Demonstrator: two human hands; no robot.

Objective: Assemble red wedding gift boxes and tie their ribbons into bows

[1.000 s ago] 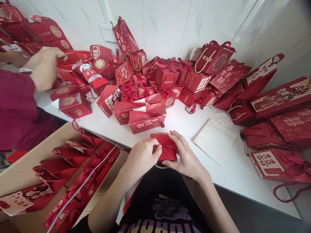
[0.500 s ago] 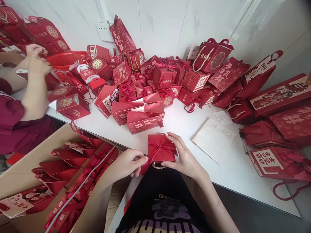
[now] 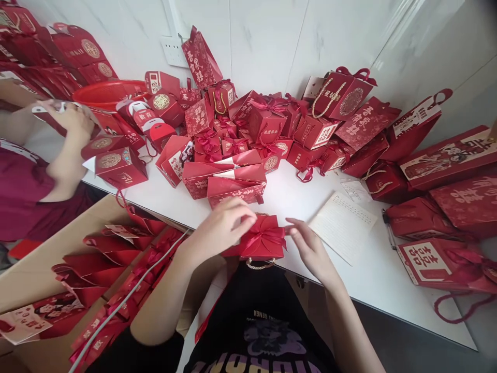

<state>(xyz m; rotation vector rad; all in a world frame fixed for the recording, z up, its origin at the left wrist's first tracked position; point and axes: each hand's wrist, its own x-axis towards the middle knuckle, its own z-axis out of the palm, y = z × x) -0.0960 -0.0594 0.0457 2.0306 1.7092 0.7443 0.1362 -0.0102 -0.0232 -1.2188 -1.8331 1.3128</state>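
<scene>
A small red gift box [image 3: 262, 252] sits at the table's front edge before me, with a gold cord handle [image 3: 261, 265] on its near side. Across its top lies a red satin ribbon [image 3: 266, 235] gathered into a bow. My left hand [image 3: 223, 225] reaches over the box's left side, thumb and fingertips closed at the ribbon's left part. On the right, my right hand [image 3: 311, 251] pinches the ribbon's right end between thumb and forefinger, just off the box's side. Behind the box stand red paper gift bags [image 3: 236, 187].
Many red gift boxes [image 3: 267, 124] are heaped along the wall. A notepad [image 3: 344, 225] and a pen [image 3: 389, 228] lie to the right. At lower left, a cardboard carton [image 3: 58, 233] holds more boxes. A co-worker's hands [image 3: 75, 119] handle a red item at far left.
My left hand has moved up and right, from beside the box onto the ribbon. The right hand has left the box's side and drawn back to the ribbon's right end. The bow looks wider.
</scene>
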